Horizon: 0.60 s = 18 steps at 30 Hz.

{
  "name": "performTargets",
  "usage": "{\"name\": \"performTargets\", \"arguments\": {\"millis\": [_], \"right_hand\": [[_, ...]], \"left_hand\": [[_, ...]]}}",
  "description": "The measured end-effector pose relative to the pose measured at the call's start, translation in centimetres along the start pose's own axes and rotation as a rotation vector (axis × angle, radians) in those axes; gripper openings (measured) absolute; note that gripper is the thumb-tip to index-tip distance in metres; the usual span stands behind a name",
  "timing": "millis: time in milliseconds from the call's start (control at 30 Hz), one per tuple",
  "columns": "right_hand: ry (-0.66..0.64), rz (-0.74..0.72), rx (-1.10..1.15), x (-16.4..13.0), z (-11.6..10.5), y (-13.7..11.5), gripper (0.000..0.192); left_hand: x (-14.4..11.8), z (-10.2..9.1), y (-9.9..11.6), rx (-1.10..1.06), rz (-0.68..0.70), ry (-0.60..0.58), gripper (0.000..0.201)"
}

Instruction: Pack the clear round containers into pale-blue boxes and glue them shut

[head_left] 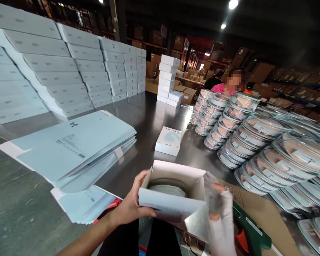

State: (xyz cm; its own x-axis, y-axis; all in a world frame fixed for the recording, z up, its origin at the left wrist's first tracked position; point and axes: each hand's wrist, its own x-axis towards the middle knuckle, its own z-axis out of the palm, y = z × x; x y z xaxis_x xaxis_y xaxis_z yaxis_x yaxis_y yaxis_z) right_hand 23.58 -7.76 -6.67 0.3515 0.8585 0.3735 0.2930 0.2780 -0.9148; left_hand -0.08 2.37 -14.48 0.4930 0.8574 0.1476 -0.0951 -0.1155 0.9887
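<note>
My left hand [133, 202] grips the left side of an open white and pale blue carton [170, 208], thumb on the near wall and fingers behind. Inside the carton sits a round, pale grey-green container [168, 190], only partly visible. My right hand [221, 213], in a white glove with bare fingertips, is beside the carton's right side. Motion smears that hand and the right flap, so whether its fingers grip the flap cannot be made out. Beyond the carton, a closed white box [168, 141] with a blue swirl lies on the dark metal table [144, 121].
Flattened pale blue cartons [77, 142] lie at left. Stacked white boxes [56, 67] form a wall behind them; a smaller box stack [167, 76] stands farther back. Round clear-wrapped containers [261, 138] are piled at right. A green tool [252, 227] lies near my right hand. A person [226, 87] is beyond.
</note>
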Motion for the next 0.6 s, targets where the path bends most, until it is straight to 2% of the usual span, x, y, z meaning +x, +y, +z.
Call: {"name": "performTargets", "arguments": {"millis": [67,100,167,200,267,367,400,433,500,567,600], "right_hand": [[-0.079,-0.003,-0.032,-1.4,1.1,1.3,0.077],[-0.071,-0.052,-0.08,-1.9,1.7,1.6,0.079],[0.032,-0.176,-0.187,-2.4,3.1,1.9,0.059],[0.078,-0.198,-0.236,-2.5,3.8,1.9,0.047],[0.146,-0.105,-0.266,-2.6,5.1,1.7,0.035],[0.194,0.155,-0.119,-2.7,6.5,1.1,0.057],[0.18,0.203,-0.058,-2.7,6.5,0.8,0.063],[0.158,0.22,-0.009,-2.6,6.1,0.5,0.068],[0.08,0.213,-0.036,-2.3,3.9,0.0,0.073],[0.102,0.18,-0.329,-2.1,-0.6,-0.3,0.07],[0.16,0.17,-0.557,-2.1,-3.5,-0.4,0.068]], "left_hand": [[-0.6,0.2,0.3,-0.005,0.151,0.037,0.114],[-0.8,0.4,0.7,-0.001,0.251,0.04,0.103],[-1.0,0.9,1.5,0.045,0.411,0.044,0.071],[-1.0,1.2,1.9,0.083,0.439,0.055,0.058],[-0.9,2.0,2.4,0.151,0.376,0.11,0.046],[-0.5,3.0,2.6,0.087,0.326,0.3,0.021],[-0.4,3.1,2.7,0.047,0.324,0.354,0.019],[-0.4,3.0,2.7,0.033,0.3,0.369,0.021],[-0.4,2.1,2.9,0.101,0.173,0.272,0.023],[-0.5,0.6,3.1,0.231,0.044,0.106,0.03],[-0.5,-0.2,3.1,0.272,0.021,0.042,0.032]]}}
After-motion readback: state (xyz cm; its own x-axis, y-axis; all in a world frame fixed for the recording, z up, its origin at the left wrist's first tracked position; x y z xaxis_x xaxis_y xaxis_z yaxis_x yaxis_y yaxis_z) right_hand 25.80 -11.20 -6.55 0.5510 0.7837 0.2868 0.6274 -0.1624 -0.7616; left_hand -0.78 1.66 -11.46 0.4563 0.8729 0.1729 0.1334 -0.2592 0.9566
